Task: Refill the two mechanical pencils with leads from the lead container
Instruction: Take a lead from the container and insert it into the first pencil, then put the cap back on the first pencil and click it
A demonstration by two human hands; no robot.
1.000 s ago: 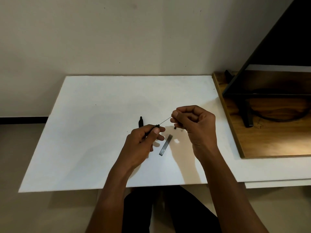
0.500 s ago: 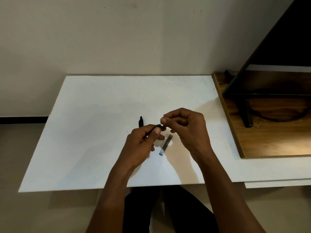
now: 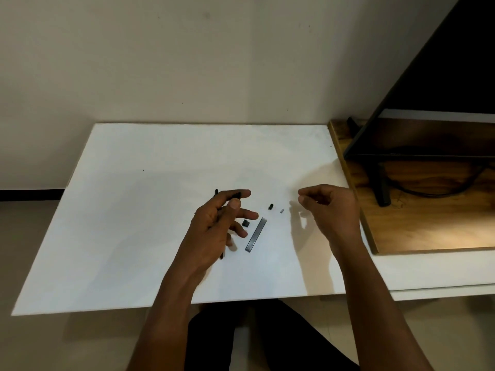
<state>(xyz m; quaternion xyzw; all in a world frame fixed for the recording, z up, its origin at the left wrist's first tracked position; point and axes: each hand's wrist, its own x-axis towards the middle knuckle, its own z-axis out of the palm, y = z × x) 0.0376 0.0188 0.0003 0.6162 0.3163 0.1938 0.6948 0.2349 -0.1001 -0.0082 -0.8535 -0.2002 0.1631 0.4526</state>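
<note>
While left hand (image 3: 214, 226) keeps a closed grip on slim black mechanical pencil (image 3: 235, 195), open end pointing far-right, right hand (image 3: 329, 210) hangs well apart to the right, thumb and forefinger pinched; cannot tell whether a lead sits between them. Flat grey rectangular lead container (image 3: 256, 235) lies on white surface (image 3: 134, 210), long axis near-left to far-right, between both hands, nearer the left. Small black cap (image 3: 271, 206) just beyond it. Second black pencil (image 3: 216, 192) mostly hidden behind left hand. Judged next: right hand back left toward container.
</note>
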